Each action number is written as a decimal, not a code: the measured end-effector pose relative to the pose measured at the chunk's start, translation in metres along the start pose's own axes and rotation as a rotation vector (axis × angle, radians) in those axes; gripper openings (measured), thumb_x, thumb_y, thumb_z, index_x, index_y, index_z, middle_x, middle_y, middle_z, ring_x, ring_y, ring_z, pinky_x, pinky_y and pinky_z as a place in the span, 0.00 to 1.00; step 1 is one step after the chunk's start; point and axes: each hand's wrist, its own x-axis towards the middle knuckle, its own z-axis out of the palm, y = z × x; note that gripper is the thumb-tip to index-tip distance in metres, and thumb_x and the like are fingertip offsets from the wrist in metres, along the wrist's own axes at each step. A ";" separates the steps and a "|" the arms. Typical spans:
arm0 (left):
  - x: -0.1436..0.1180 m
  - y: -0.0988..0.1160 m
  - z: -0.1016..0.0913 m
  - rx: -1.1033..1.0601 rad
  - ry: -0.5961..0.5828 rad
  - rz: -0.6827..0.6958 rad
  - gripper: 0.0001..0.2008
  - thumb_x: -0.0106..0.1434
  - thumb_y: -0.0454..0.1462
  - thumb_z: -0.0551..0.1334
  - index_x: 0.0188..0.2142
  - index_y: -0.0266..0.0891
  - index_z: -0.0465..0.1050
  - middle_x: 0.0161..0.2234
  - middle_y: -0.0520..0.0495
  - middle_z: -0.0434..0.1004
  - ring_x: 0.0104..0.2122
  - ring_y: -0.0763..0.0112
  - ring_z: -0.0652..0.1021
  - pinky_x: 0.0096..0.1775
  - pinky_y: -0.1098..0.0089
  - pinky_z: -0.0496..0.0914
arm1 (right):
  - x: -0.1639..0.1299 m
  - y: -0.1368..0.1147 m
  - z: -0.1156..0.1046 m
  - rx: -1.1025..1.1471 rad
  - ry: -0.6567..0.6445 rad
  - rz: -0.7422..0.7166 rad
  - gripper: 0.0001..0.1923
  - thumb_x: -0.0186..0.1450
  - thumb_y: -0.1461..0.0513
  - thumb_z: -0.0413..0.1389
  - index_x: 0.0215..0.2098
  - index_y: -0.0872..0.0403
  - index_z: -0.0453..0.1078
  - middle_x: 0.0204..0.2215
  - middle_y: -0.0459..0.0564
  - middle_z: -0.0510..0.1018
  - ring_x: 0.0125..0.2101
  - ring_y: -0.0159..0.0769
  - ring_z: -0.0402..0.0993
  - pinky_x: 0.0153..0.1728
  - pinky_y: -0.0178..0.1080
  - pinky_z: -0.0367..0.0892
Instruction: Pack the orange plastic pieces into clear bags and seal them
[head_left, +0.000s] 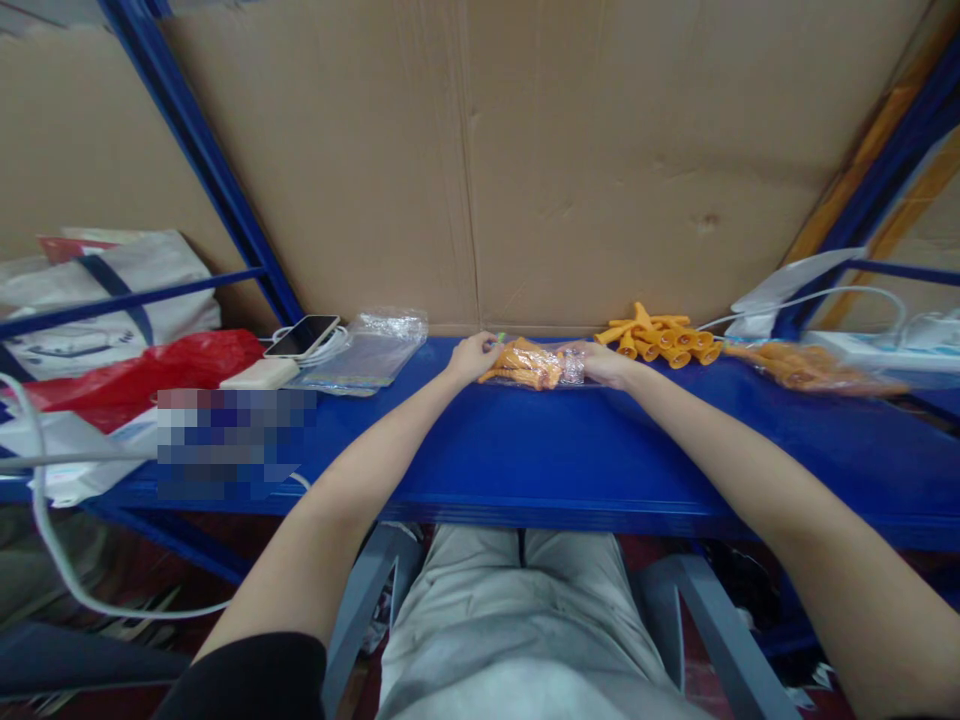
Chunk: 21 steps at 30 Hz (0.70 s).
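Both hands out over the blue counter [525, 450], meeting at a clear bag [536, 365] stuffed with orange pieces. Left hand [474, 357] closed on the bag's left end, fingers together around it; right hand [604, 362] gripping the crinkled, shiny right end. Bag lying on the counter near the cardboard wall [600, 150]. Just right, loose orange pieces [660, 340] in a heap; farther right, another filled bag [802, 368]. Left, empty clear bags [367, 350], a phone [301, 336].
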 end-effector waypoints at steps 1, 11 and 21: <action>0.001 -0.001 0.000 -0.004 0.001 0.038 0.14 0.68 0.40 0.62 0.50 0.39 0.79 0.46 0.44 0.84 0.48 0.60 0.82 0.49 0.68 0.73 | 0.000 -0.001 0.001 0.001 0.044 0.027 0.10 0.57 0.72 0.64 0.34 0.55 0.74 0.24 0.46 0.78 0.24 0.29 0.71 0.31 0.32 0.70; -0.001 -0.001 -0.001 0.260 -0.033 0.383 0.13 0.71 0.35 0.54 0.44 0.38 0.77 0.48 0.41 0.80 0.51 0.61 0.78 0.53 0.64 0.71 | -0.011 -0.030 -0.012 0.167 0.044 0.111 0.21 0.71 0.61 0.43 0.27 0.56 0.72 0.23 0.53 0.76 0.23 0.34 0.70 0.26 0.34 0.66; -0.001 0.005 -0.009 0.225 -0.036 0.339 0.10 0.67 0.36 0.56 0.34 0.37 0.76 0.45 0.40 0.80 0.48 0.59 0.78 0.52 0.61 0.70 | -0.001 -0.013 -0.008 -0.430 0.200 -0.122 0.08 0.59 0.64 0.61 0.23 0.53 0.70 0.26 0.47 0.78 0.31 0.33 0.73 0.37 0.36 0.67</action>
